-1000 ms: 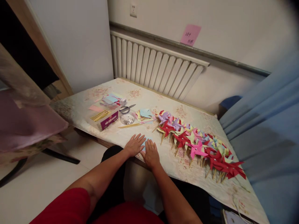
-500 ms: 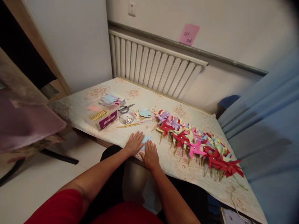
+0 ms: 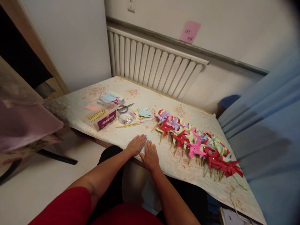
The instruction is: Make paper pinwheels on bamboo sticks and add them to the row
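Note:
A small light blue paper piece lies on the table at its near edge, mostly covered by my hands. Flat across its left side rests my left hand, fingers stretched out. My right hand presses on its right side, fingers extended and palm down. Just beyond them are thin wooden sticks and a clear round dish with small shiny metal pieces. A stack of cut coloured paper sits behind, light blue on top. To the right, finished paper pinwheels on sticks lie in a long row.
Scissors lie behind the dish. A purple-labelled box of sticks stands at left, with a container of coloured paper behind it. A radiator backs the table; a blue curtain hangs at right.
My left hand has slid right across the blue paper towards my right hand, covering more of it. The right hand stays nearly in place. The view has shifted slightly.

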Tool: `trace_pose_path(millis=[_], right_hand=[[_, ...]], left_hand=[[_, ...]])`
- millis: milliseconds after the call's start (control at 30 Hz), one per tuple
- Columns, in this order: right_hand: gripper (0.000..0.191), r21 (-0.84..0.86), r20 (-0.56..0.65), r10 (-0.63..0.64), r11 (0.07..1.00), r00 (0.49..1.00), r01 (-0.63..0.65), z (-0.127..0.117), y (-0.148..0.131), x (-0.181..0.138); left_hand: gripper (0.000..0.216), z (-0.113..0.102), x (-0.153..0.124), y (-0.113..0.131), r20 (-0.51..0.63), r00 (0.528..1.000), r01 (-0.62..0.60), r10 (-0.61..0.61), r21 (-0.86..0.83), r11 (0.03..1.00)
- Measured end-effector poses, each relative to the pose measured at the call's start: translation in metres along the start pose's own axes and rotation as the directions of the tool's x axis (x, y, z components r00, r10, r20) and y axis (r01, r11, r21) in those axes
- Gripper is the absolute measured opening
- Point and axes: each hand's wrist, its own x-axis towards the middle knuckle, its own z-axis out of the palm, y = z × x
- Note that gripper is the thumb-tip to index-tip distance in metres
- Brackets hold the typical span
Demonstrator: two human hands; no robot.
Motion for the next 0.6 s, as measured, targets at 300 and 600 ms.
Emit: trace_pose_path(millis=[300,600], right_hand=[[0.067,0.001,0.011,0.014,1.000,1.000,-0.014,-0.003,0.000,-0.009],[0.064,0.039,0.009,0.028,0.999,1.000,-0.028,-0.009,-0.004,-0.041]], left_hand=[[0.051,-0.007,-0.001,0.002,0.020,1.000,0.006,-0.006,-0.005,1.000],[0.051,-0.008,-0.002,0.002,0.003,1.000,0.005,-0.005,-0.005,1.000]])
